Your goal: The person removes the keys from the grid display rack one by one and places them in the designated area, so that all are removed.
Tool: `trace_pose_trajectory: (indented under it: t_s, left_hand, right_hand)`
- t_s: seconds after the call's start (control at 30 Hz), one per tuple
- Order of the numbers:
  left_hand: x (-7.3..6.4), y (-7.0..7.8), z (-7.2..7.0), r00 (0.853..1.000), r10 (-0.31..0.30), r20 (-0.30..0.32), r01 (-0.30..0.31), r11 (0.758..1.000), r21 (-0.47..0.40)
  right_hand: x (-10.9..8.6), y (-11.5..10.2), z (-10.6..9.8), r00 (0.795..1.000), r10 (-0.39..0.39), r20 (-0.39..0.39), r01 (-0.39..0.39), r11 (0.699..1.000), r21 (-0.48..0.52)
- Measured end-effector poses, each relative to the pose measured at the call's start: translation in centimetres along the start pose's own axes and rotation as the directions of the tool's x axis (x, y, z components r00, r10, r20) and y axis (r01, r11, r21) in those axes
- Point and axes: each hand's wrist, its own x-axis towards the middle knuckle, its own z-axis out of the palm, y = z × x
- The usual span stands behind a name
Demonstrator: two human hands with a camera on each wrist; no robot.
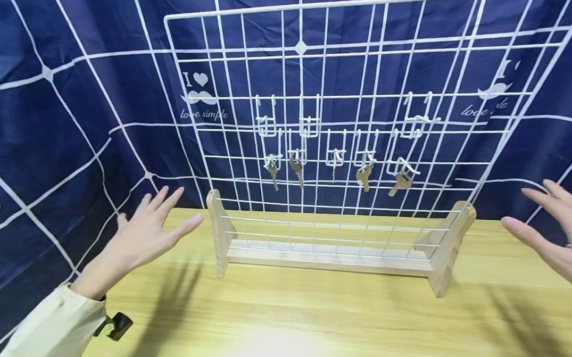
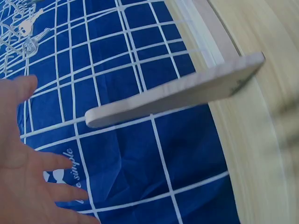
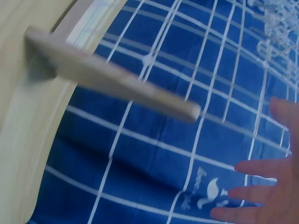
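A white wire grid rack [image 1: 309, 203] stands upright in a wooden base [image 1: 330, 259]. White wire hooks [image 1: 309, 127] hang on it in two rows. From the lower row hang several keys, among them a dark key [image 1: 297, 167] at the left and a brass key [image 1: 401, 182] at the right. Left of the base my left hand [image 1: 142, 231] hovers over the table, fingers spread and holding nothing. My right hand [image 1: 564, 233] is raised at the right edge, fingers extended, with nothing in it. In both wrist views each hand is apart from the wooden end pieces [image 2: 173, 91].
The light wooden table [image 1: 280, 306] runs under the rack. Dark blue cloth [image 1: 90, 154] with white lines and printed lettering hangs behind and at the left. A black strap device [image 1: 116, 325] sits at the left wrist, below a cream sleeve [image 1: 56, 323].
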Motion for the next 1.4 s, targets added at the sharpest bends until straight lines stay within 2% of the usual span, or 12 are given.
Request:
trace_pose_trajectory:
  t_s: [0.07,0.23,0.33,0.5,0.57,0.67,0.87,1.07,1.23,1.33,1.4]
  left_hand:
    - [0.4,0.2,0.4,1.000,0.012,-0.003,-0.012,0.999,-0.043]
    - [1.3,0.5,1.8,0.998,0.045,-0.054,-0.052,0.987,-0.153]
    - [1.8,0.7,2.6,0.994,0.044,-0.102,-0.064,0.977,-0.202]
    - [2.3,0.8,3.7,0.986,0.012,-0.168,-0.056,0.963,-0.263]
    - [2.4,0.8,4.1,0.981,0.002,-0.196,-0.060,0.954,-0.292]
    - [2.5,0.9,4.6,0.970,-0.003,-0.243,-0.085,0.932,-0.351]
    - [3.0,1.0,5.4,0.953,-0.030,-0.301,-0.129,0.859,-0.495]
    - [3.8,1.4,6.5,0.934,-0.058,-0.352,-0.160,0.813,-0.559]
    - [3.9,2.0,7.4,0.921,-0.073,-0.384,-0.196,0.763,-0.616]
    - [3.9,2.4,8.0,0.900,-0.084,-0.427,-0.230,0.741,-0.630]
    - [3.9,2.4,8.3,0.880,-0.093,-0.466,-0.256,0.734,-0.629]
  right_hand:
    - [0.3,-0.8,0.2,0.999,-0.037,-0.018,0.038,0.999,0.011]
    - [0.8,-2.6,0.7,0.994,-0.096,-0.044,0.093,0.993,-0.066]
    - [1.0,-3.4,0.9,0.996,-0.080,-0.034,0.077,0.993,-0.085]
    - [1.2,-4.6,1.1,0.999,-0.012,0.029,0.015,0.994,-0.106]
    - [1.3,-5.0,1.3,1.000,-0.002,0.026,0.004,0.995,-0.103]
    - [1.2,-5.6,1.6,1.000,0.002,0.017,0.000,0.997,-0.080]
    - [1.2,-6.6,2.2,0.999,-0.029,-0.013,0.029,0.999,-0.024]
    - [1.7,-7.3,2.8,0.996,-0.072,-0.060,0.074,0.997,0.023]
    - [2.2,-7.9,3.3,0.989,-0.116,-0.088,0.120,0.992,0.042]
    - [2.4,-8.3,3.6,0.985,-0.138,-0.102,0.143,0.989,0.049]
    - [2.5,-8.6,3.9,0.982,-0.154,-0.114,0.162,0.984,0.070]
